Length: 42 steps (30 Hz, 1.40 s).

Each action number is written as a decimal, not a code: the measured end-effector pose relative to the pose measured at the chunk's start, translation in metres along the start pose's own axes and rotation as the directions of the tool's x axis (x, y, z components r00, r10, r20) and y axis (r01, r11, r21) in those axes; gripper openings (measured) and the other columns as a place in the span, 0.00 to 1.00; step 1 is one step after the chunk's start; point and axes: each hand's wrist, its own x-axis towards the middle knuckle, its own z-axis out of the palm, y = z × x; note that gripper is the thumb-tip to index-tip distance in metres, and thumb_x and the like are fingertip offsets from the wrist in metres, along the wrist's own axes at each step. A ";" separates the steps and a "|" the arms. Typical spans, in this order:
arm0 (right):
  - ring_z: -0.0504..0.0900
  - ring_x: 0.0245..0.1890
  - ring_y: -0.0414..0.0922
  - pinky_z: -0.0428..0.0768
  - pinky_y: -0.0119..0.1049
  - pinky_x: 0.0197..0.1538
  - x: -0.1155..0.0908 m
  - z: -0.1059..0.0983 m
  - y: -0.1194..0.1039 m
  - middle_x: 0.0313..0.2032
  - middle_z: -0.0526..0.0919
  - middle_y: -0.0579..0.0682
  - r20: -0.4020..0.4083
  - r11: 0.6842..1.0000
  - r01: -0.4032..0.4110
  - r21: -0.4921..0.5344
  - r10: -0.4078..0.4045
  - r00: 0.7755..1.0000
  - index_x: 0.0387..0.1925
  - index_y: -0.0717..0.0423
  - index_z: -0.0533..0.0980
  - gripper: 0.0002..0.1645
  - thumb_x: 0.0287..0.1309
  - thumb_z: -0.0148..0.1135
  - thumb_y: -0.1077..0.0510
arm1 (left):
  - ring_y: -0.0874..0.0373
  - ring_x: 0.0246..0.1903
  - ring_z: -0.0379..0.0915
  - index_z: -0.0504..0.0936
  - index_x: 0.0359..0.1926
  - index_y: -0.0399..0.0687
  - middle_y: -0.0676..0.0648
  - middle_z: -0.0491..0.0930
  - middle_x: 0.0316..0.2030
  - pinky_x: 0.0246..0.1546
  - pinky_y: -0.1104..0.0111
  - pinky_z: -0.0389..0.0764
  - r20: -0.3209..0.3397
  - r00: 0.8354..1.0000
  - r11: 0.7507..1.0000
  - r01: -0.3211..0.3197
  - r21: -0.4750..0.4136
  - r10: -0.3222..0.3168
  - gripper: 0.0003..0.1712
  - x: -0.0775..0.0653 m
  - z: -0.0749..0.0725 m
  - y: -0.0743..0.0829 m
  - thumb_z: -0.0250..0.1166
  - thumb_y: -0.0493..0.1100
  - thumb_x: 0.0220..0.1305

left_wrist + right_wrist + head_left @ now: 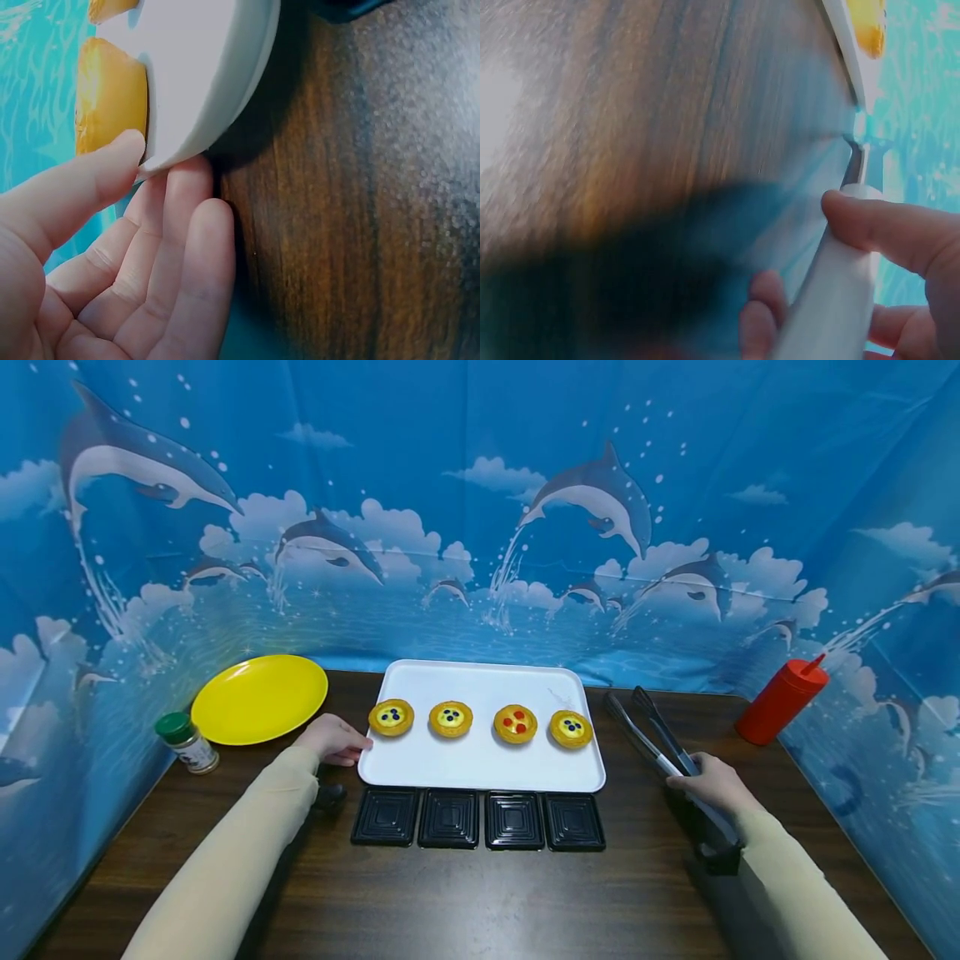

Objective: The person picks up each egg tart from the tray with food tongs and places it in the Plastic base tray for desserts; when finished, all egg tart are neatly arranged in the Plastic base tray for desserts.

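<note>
While the left hand (333,740) pinches the left rim of a white tray (480,768), its thumb above and other fingers (202,262) below, the right hand (712,783) grips a pair of tongs (665,762), tips pointing away from the person. The tray, just right of the left fingers on a dark wood table (450,902), holds four yellow tarts (451,719) in a row; the third from the left has red pieces on top, the others dark blue. Nearer the person, right of the left fingers, sit four shallow black square dishes (448,818). Beyond the left fingers, leftward, lies a yellow plate (262,702) beside a green-lidded jar (187,743), its contents unclear. A red squeeze bottle (780,703) stands beyond the right fingers, to their right.
</note>
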 end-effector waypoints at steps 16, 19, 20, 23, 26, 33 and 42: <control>0.70 0.38 0.52 0.75 0.47 0.35 -0.019 -0.003 0.022 0.45 0.71 0.65 -0.188 1.000 0.024 -0.005 -0.025 0.982 0.55 0.65 0.59 0.48 0.45 0.54 0.32 | 0.58 0.25 0.76 0.78 0.42 0.34 0.45 0.80 0.28 0.31 0.72 0.79 -0.016 1.000 1.000 -0.007 0.026 0.007 0.21 0.000 0.003 -0.001 0.64 0.46 0.51; 0.70 0.39 0.52 0.76 0.46 0.34 -0.022 -0.004 0.023 0.46 0.71 0.64 -0.225 1.000 0.015 0.013 -0.012 0.974 0.56 0.63 0.59 0.51 0.43 0.52 0.28 | 0.58 0.25 0.76 0.78 0.42 0.34 0.45 0.80 0.28 0.31 0.72 0.79 -0.021 1.000 1.000 0.003 0.024 -0.003 0.21 0.002 0.003 -0.002 0.64 0.46 0.52; 0.70 0.39 0.52 0.76 0.46 0.34 -0.024 -0.004 0.024 0.46 0.71 0.64 -0.230 1.000 0.014 0.023 -0.008 0.973 0.56 0.62 0.59 0.51 0.42 0.52 0.28 | 0.58 0.25 0.76 0.78 0.42 0.35 0.45 0.80 0.28 0.31 0.72 0.79 -0.023 1.000 1.000 0.007 0.022 -0.006 0.21 0.002 0.002 -0.002 0.64 0.46 0.52; 0.70 0.38 0.52 0.76 0.45 0.33 -0.029 -0.005 0.024 0.45 0.71 0.64 -0.249 1.000 0.016 0.018 -0.012 0.969 0.55 0.61 0.60 0.51 0.41 0.52 0.26 | 0.58 0.25 0.76 0.77 0.43 0.35 0.45 0.80 0.29 0.31 0.72 0.79 -0.027 1.000 1.000 0.010 0.015 -0.009 0.21 0.003 0.003 -0.003 0.64 0.46 0.52; 0.70 0.38 0.52 0.76 0.44 0.32 -0.035 -0.005 0.025 0.45 0.72 0.64 -0.251 1.000 0.014 0.006 -0.013 0.968 0.55 0.62 0.60 0.51 0.42 0.51 0.27 | 0.58 0.26 0.76 0.77 0.43 0.35 0.44 0.80 0.30 0.31 0.72 0.79 -0.027 1.000 1.000 0.006 0.013 -0.006 0.21 0.002 0.003 -0.002 0.64 0.46 0.52; 0.70 0.36 0.50 0.75 0.38 0.29 -0.045 0.002 0.022 0.43 0.73 0.63 -0.242 0.999 0.044 -0.027 -0.049 0.969 0.54 0.59 0.63 0.47 0.42 0.53 0.28 | 0.57 0.26 0.75 0.77 0.43 0.35 0.44 0.80 0.30 0.32 0.72 0.79 -0.028 1.000 1.000 0.005 0.024 -0.004 0.21 0.000 0.003 0.000 0.63 0.46 0.52; 0.70 0.35 0.49 0.74 0.36 0.29 -0.050 0.015 0.015 0.42 0.73 0.60 -0.197 0.998 0.065 -0.017 -0.067 0.978 0.54 0.54 0.63 0.45 0.42 0.55 0.29 | 0.58 0.26 0.75 0.77 0.43 0.35 0.45 0.80 0.29 0.31 0.72 0.79 -0.019 1.000 1.000 0.008 0.026 -0.007 0.22 0.002 0.003 -0.001 0.64 0.46 0.52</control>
